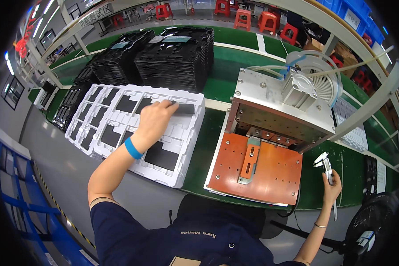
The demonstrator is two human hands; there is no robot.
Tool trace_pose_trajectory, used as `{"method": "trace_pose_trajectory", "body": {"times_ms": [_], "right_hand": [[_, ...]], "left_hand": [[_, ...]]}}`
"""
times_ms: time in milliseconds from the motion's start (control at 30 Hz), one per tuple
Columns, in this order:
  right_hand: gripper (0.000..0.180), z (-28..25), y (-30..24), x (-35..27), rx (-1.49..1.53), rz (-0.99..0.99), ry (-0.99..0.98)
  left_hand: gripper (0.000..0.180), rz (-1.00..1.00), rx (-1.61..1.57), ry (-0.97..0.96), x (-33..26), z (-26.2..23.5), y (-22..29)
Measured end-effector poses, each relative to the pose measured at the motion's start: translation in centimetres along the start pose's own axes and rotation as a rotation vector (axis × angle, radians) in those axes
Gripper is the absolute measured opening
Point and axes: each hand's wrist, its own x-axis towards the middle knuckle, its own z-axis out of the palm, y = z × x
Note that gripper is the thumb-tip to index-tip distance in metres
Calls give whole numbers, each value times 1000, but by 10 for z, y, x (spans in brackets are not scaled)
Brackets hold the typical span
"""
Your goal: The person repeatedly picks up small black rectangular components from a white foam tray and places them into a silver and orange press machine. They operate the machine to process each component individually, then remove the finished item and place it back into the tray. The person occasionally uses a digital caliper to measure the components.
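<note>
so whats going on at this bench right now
A person at a green workbench reaches the left hand into a white moulded tray of flat dark panels, fingers on one panel near its far edge. The right hand holds a metal caliper beside a press fixture with an orange base plate. Stacks of black trays sit behind.

tray (188,146): white, black slabs inside
wristband (132,148): blue
press plate (270,173): orange
bench mat (208,137): green
stools (270,20): red, 12 o'clock
</note>
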Motion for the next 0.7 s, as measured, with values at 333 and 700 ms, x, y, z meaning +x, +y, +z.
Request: {"method": "trace_pose_trajectory", "body": {"times_ms": [333,700], "right_hand": [[36,26,10,-3,-240,-53,-16],[47,6,-45,7,-312,-601,164]], "left_hand": [[50,22,-84,-311,-23,-17,5],[44,153,-499,-53,26,41,27]]}}
